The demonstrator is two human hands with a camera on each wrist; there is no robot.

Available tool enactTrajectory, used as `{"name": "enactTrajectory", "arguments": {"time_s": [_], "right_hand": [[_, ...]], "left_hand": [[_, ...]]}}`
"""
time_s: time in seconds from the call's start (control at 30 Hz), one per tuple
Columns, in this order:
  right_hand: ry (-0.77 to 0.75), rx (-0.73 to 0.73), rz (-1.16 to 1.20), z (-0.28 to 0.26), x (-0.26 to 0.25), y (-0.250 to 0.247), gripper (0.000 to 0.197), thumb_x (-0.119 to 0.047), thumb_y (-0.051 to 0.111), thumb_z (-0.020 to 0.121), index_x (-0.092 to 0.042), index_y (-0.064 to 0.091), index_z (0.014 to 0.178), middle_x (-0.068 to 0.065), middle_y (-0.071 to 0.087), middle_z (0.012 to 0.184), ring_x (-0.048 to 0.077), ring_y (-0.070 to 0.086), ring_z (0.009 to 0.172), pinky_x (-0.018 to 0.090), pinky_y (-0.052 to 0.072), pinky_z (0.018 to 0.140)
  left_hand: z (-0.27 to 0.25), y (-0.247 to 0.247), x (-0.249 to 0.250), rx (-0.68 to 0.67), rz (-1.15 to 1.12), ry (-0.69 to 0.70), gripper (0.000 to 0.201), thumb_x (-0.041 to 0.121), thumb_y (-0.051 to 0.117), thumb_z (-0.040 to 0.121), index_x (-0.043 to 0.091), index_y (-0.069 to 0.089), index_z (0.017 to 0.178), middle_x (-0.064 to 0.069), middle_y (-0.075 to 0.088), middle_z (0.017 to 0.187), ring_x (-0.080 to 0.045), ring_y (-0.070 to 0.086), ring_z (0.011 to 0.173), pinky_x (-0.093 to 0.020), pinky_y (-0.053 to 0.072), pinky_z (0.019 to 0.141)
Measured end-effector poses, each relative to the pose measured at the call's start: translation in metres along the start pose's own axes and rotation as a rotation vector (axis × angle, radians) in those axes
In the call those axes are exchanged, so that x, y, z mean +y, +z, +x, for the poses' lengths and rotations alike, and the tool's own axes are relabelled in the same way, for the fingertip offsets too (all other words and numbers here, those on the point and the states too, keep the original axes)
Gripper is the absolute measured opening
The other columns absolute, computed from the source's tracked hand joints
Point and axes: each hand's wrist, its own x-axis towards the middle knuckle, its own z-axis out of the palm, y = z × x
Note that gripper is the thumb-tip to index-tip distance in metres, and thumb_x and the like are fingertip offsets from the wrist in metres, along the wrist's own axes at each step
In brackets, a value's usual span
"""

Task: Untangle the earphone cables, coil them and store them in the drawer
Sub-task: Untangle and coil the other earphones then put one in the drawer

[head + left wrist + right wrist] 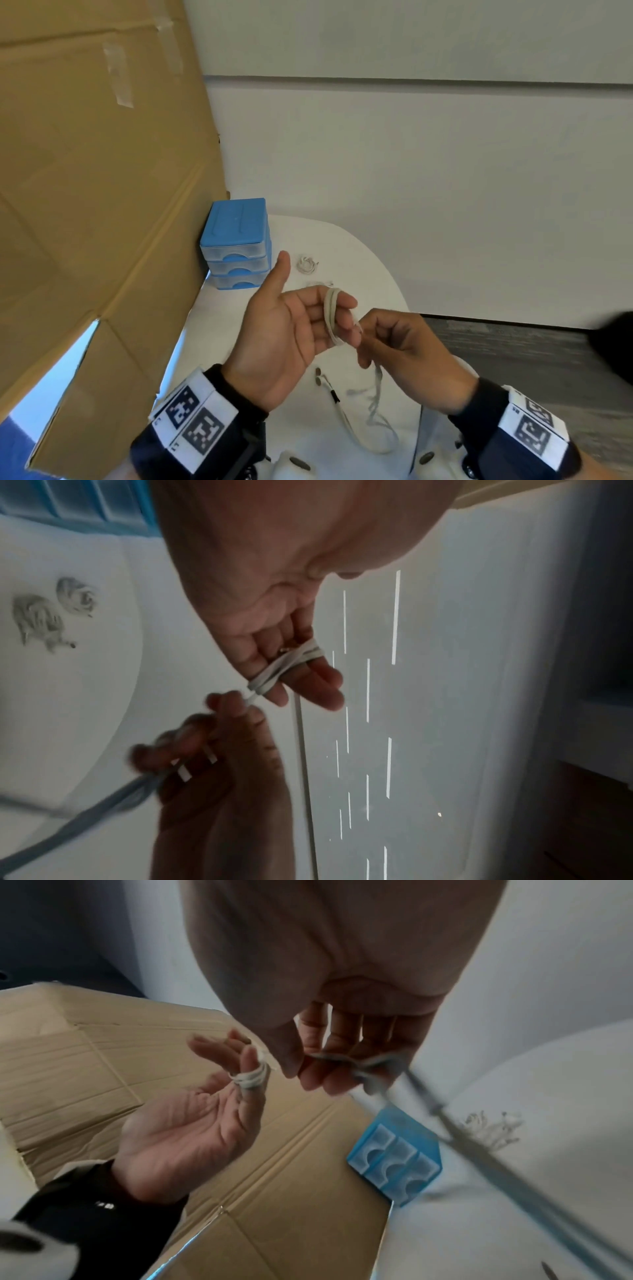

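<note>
Your left hand [281, 329] is held palm up above the white table [370, 260], fingers extended and thumb raised clear. Several turns of white earphone cable [333, 315] sit wound around those fingers [339, 303]; they serve as the former for the coil, which is why they are kept straight and together. The hand grips nothing; the loops merely ride on it.

Your right hand [400, 346] is curled, pinching the running length of cable just beside the left fingertips. From that pinch the free tail drops to the table, where the earbuds [319, 377] lie near your left wrist. Pinching close to the coil keeps tension on each wrap, in my judgement.

Two other bundles [307, 265] lie on the table, just right of the blue three-drawer organiser [236, 243]. Whether they are neatly coiled cannot be told. All three drawers appear closed. The organiser stands against a cardboard box [102, 171].

Assessment: coiling is in progress on this cable, with much tail yet to wind; storage has not begun.
</note>
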Motion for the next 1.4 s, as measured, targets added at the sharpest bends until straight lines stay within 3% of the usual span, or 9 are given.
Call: {"name": "enactTrajectory", "arguments": {"time_s": [0.13,0.23,0.5,0.63,1.0,1.1,1.23,1.3,1.4], "right_hand": [[0.102,-0.101,0.056,-0.002,0.005,0.0,0.005,-0.011,0.072,0.085,-0.011,0.068,0.082,0.006,0.064,0.067,0.016,0.056,0.056,0.027,0.047,0.057],[0.149,-0.103,0.118,0.0,0.006,0.0,0.017,-0.009,0.077,0.077,-0.011,0.066,0.088,0.012,0.06,0.069,0.019,0.049,0.051,0.029,0.046,0.05],[0.227,0.064,0.31,0.003,0.004,-0.006,0.036,-0.004,0.077,0.078,-0.008,0.052,0.104,0.016,0.064,0.072,0.017,0.035,0.039,0.02,0.029,0.042],[0.264,0.123,0.218,0.004,0.01,-0.007,0.007,-0.008,0.069,0.087,-0.008,0.062,0.085,0.007,0.055,0.059,0.009,0.032,0.041,0.019,0.025,0.043],[0.419,0.528,0.141,0.052,0.052,-0.066,0.036,-0.023,0.05,0.102,-0.007,0.057,0.07,0.005,0.046,0.053,0.021,0.044,0.05,0.028,0.041,0.053],[0.496,0.576,-0.074,0.055,0.062,-0.07,0.044,-0.033,0.051,0.101,-0.007,0.05,0.066,0.011,0.045,0.057,0.021,0.045,0.05,0.028,0.041,0.053],[0.485,0.513,-0.557,0.055,0.066,-0.069,0.023,-0.029,0.058,0.095,-0.008,0.057,0.085,0.008,0.06,0.08,0.025,0.058,0.074,0.038,0.05,0.071],[0.38,0.447,-0.622,0.057,0.059,-0.053,0.02,-0.019,0.06,0.093,-0.016,0.057,0.112,0.002,0.062,0.103,0.022,0.06,0.094,0.029,0.045,0.078],[0.103,0.267,-0.417,0.068,0.032,-0.015,0.038,-0.008,0.065,0.088,-0.021,0.059,0.123,-0.008,0.062,0.122,0.008,0.056,0.115,0.013,0.04,0.083]], "left_hand": [[0.0,-0.002,0.014,0.133,0.05,0.076,0.039,0.037,0.054,0.084,0.009,0.068,0.061,-0.006,0.053,0.054,-0.017,0.052,0.044,-0.035,0.056,0.071],[0.002,-0.009,0.027,0.222,-0.007,0.134,0.033,0.029,0.059,0.082,0.016,0.064,0.052,0.0,0.048,0.052,-0.01,0.046,0.039,-0.026,0.055,0.059],[0.007,-0.029,0.045,0.34,-0.046,0.25,0.033,0.027,0.049,0.097,0.011,0.057,0.069,0.003,0.048,0.051,-0.007,0.045,0.039,-0.022,0.056,0.058],[0.012,-0.041,0.048,0.408,-0.072,0.304,0.033,0.027,0.049,0.098,0.011,0.059,0.072,0.004,0.051,0.052,-0.008,0.05,0.043,-0.022,0.057,0.061],[0.001,-0.057,0.082,0.475,-0.188,0.489,0.031,0.027,0.048,0.099,0.013,0.057,0.073,0.005,0.05,0.054,-0.007,0.05,0.046,-0.02,0.054,0.065],[-0.002,-0.058,0.086,0.464,-0.179,0.498,0.031,0.028,0.048,0.099,0.013,0.056,0.073,0.005,0.049,0.055,-0.007,0.05,0.046,-0.021,0.054,0.065],[0.004,-0.053,0.074,0.441,-0.128,0.437,0.033,0.028,0.047,0.099,0.013,0.059,0.072,0.004,0.052,0.053,-0.007,0.052,0.045,-0.023,0.053,0.067],[0.009,-0.048,0.062,0.399,-0.08,0.375,0.035,0.028,0.047,0.099,0.011,0.061,0.072,0.003,0.054,0.055,-0.009,0.053,0.047,-0.024,0.054,0.066],[0.012,-0.038,0.043,0.325,0.013,0.246,0.036,0.024,0.045,0.098,0.005,0.066,0.077,-0.004,0.059,0.061,-0.017,0.058,0.057,-0.032,0.055,0.072]]}}
